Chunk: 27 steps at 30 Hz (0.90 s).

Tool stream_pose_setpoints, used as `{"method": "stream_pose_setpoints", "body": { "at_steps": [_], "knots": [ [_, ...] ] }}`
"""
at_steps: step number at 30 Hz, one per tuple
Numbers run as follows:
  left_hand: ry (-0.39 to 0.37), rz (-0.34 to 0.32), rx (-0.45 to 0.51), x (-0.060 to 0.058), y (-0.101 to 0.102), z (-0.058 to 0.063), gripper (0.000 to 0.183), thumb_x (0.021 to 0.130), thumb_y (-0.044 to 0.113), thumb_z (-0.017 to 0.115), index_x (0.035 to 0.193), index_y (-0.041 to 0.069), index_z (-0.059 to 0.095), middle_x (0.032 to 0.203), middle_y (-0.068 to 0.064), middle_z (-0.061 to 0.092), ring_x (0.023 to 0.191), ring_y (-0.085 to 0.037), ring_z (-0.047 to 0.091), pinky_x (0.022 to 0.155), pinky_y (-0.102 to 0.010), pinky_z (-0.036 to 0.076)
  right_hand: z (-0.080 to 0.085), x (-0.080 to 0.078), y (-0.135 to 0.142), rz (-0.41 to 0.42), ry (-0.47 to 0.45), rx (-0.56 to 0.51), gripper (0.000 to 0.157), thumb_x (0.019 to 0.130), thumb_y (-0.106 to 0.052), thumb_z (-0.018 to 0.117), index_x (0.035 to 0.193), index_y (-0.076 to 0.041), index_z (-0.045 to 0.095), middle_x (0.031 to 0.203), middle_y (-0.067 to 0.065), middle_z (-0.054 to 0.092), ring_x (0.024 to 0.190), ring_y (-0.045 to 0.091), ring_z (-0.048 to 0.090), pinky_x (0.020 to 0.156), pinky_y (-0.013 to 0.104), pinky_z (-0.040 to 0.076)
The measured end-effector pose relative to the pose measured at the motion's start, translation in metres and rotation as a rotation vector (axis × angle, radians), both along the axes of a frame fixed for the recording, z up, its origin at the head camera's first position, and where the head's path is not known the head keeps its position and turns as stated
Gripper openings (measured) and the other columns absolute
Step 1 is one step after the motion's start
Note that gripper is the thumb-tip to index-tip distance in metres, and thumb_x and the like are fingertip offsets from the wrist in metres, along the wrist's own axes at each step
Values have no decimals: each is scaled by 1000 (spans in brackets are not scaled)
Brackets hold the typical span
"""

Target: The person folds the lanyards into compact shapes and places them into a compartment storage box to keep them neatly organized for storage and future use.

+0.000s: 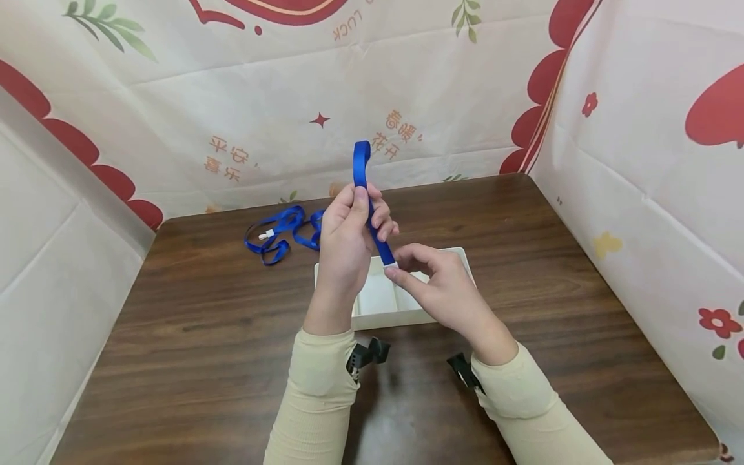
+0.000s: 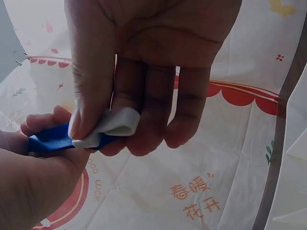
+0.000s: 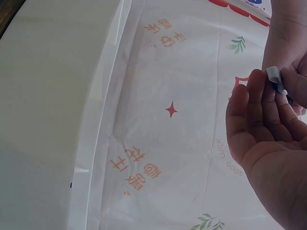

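Note:
A blue lanyard (image 1: 361, 161), gathered into a narrow folded strip with a loop on top, is raised above the table. Its upper part is held between thumb and fingers of my left hand (image 1: 347, 232). My right hand (image 1: 444, 281) pinches a white piece (image 1: 390, 265) at the strip's lower end. In the left wrist view this white piece (image 2: 125, 122) is a flat band with an open fold, under the right thumb; the left hand (image 2: 36, 175) grips the blue strap (image 2: 50, 138) beside it. The right wrist view shows the white piece (image 3: 273, 74) partly hidden by fingers.
Behind my left hand, another blue lanyard (image 1: 279, 223) with a white clip (image 1: 266, 234) lies loosely coiled on the brown table (image 1: 203, 323). A white divided tray (image 1: 395, 319) stands below the hands. Patterned cloth (image 1: 290, 84) hangs behind.

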<state>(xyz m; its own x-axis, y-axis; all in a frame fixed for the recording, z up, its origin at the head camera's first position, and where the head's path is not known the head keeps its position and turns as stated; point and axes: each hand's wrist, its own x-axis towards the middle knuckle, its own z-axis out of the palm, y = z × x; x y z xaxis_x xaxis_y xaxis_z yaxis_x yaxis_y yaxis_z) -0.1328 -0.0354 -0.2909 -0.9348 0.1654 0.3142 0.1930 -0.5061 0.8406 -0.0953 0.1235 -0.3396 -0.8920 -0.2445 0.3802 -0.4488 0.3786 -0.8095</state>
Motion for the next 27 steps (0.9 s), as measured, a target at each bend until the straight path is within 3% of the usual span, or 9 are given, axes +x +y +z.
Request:
{"method": "stream_pose_setpoints", "body": {
  "at_steps": [10,16,20,27],
  "knots": [
    [31,73,-89,0,-3,-3,26,116,20,41,110,7,63,83,1,61,79,-16,63,82,-29,60,-1,2,0,5,-39,-10,22,94,-9,81,115,-6,75,96,5,81,91,17,76,90,34,62],
    [3,-14,-48,0,-3,-3,25,117,22,35,119,10,57,74,4,45,66,-15,54,80,-31,57,-1,1,-2,-4,33,-50,19,92,-4,83,109,-3,75,92,7,80,87,17,76,86,26,62],
    [-42,-93,-36,2,-3,-3,26,117,21,33,125,6,53,79,4,43,72,-16,49,82,-30,52,-3,1,-1,-12,26,-60,21,93,-4,81,112,-2,74,92,8,79,86,15,73,87,24,61],
    [-11,-63,-41,5,-3,-1,20,116,15,38,112,8,56,80,1,50,80,-18,51,86,-31,50,-5,1,0,-20,36,-67,22,93,-4,80,114,-2,76,88,7,78,80,13,70,83,23,60]
  ]
}}
